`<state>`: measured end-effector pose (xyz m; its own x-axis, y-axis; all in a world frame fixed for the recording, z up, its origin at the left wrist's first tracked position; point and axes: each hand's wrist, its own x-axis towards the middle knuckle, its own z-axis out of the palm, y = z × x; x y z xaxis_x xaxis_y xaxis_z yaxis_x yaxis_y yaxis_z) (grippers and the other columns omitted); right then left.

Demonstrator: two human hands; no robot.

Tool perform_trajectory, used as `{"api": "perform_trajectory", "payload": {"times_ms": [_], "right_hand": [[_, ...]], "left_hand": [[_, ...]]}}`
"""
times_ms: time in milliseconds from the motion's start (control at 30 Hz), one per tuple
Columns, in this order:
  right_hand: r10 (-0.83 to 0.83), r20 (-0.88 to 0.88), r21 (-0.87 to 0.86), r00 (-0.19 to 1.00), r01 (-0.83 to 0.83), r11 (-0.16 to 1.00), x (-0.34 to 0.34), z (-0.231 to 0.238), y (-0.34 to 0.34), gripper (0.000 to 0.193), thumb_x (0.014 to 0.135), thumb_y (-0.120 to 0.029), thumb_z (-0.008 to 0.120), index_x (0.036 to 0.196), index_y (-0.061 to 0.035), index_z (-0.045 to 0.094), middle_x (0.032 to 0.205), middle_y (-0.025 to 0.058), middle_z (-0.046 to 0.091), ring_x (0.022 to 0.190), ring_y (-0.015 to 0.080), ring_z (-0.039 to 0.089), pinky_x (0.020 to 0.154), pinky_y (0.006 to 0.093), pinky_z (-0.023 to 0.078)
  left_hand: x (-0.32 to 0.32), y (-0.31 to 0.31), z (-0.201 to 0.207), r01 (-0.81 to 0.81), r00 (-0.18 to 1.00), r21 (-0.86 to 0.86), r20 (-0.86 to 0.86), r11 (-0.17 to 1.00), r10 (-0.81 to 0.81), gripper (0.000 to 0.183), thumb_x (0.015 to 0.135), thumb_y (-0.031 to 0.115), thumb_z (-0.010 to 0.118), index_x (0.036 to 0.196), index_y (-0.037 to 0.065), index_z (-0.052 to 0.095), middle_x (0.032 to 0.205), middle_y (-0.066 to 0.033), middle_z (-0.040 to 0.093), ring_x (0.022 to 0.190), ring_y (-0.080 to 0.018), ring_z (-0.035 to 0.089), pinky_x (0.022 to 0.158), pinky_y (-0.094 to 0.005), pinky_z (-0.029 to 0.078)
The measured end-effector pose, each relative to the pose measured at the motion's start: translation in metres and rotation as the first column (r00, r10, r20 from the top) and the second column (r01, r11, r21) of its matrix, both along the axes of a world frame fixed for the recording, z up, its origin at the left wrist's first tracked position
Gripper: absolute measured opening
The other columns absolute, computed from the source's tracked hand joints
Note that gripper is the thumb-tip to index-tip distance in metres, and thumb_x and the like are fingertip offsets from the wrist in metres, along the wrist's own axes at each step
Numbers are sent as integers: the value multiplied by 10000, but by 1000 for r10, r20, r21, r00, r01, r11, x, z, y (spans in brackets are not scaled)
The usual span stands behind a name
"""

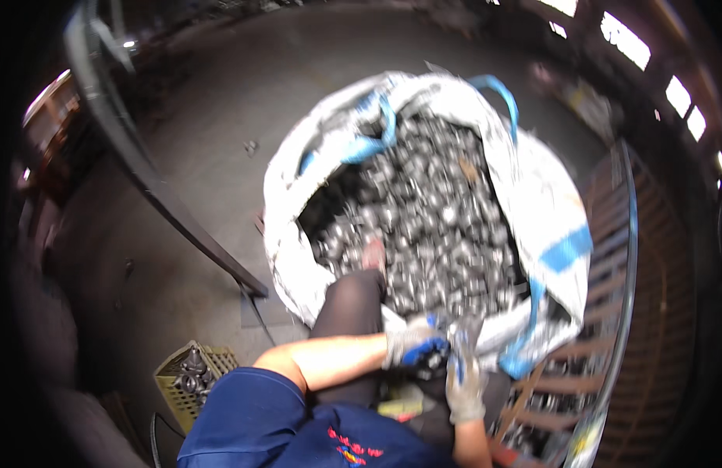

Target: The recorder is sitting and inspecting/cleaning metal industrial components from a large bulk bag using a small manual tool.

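Note:
My left hand [414, 345], in a pale glove with blue on the palm and fingers, is closed at the near rim of a big white bulk bag [287, 257]. Close beside it on the right is my right hand [464, 388], gloved the same way, its fingers bent up toward the rim. Dark metal shows at and under the left fingers, but motion blur hides exactly what each hand grips. Inside the bag lies a heap of small, rounded grey metal parts [431, 210]. My left leg [349, 304] reaches over the rim, with a reddish shoe on the parts.
At lower left stands a yellowish plastic crate [172, 386] holding dark metal parts. A dark metal bar [166, 199] slants down on the left. Along the right is a slatted metal cage [611, 312] with more parts inside. Blue straps [511, 109] loop from the bag.

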<state>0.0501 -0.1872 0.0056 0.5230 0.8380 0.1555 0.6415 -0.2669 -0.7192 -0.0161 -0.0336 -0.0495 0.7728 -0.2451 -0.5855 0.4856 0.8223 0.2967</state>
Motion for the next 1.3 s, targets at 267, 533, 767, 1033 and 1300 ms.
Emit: {"api": "perform_trajectory", "payload": {"times_ms": [267, 533, 767, 1033, 1300], "right_hand": [[74, 103, 158, 992, -90, 983, 0, -13, -2, 372, 871, -150, 503, 1220, -22, 489, 1133, 199, 566, 965, 324, 598, 796, 361, 469], [-227, -495, 434, 839, 465, 772, 34, -13, -11, 475, 868, -186, 556, 1263, 42, 421, 1156, 135, 543, 1050, 182, 523, 890, 279, 413], [61, -913, 257, 403, 452, 854, 23, 4, -34, 314, 850, -176, 558, 1086, 31, 555, 946, 75, 583, 778, 105, 538, 647, 202, 433], [-11, -941, 253, 340, 722, 644, 27, -18, -28, 270, 851, -167, 569, 1066, -7, 549, 604, -23, 441, 398, 32, 330, 339, 169, 258], [-18, -944, 243, 329, 734, 634, 15, 23, -18, 283, 851, -198, 567, 1069, -18, 559, 605, -35, 451, 409, 12, 303, 350, 157, 246]], "left_hand": [[-5, 4, 32, -288, 873, 502, 487, 816, 8, 100, 769, 62, 578, 866, 41, 588, 749, -3, 574, 654, -43, 512, 528, -233, 437], [0, 14, 51, -285, 796, 821, 490, 495, -355, 191, 778, 154, 556, 958, 97, 588, 832, -127, 563, 752, -296, 540, 667, -343, 431], [0, 13, 55, -710, 584, 688, 451, -154, -675, 332, 797, 119, 540, 1128, 91, 528, 934, -156, 577, 848, -327, 560, 736, -393, 448], [4, -12, 67, -681, 732, 526, 468, -509, -495, 539, 830, 338, 603, 1271, 81, 431, 1262, -140, 460, 1185, -306, 429, 966, -393, 370], [-2, -50, 47, -591, 801, 603, 360, -536, -479, 757, 802, 443, 542, 1403, 113, 222, 1450, -123, 202, 1351, -320, 143, 1055, -486, 161]]}}
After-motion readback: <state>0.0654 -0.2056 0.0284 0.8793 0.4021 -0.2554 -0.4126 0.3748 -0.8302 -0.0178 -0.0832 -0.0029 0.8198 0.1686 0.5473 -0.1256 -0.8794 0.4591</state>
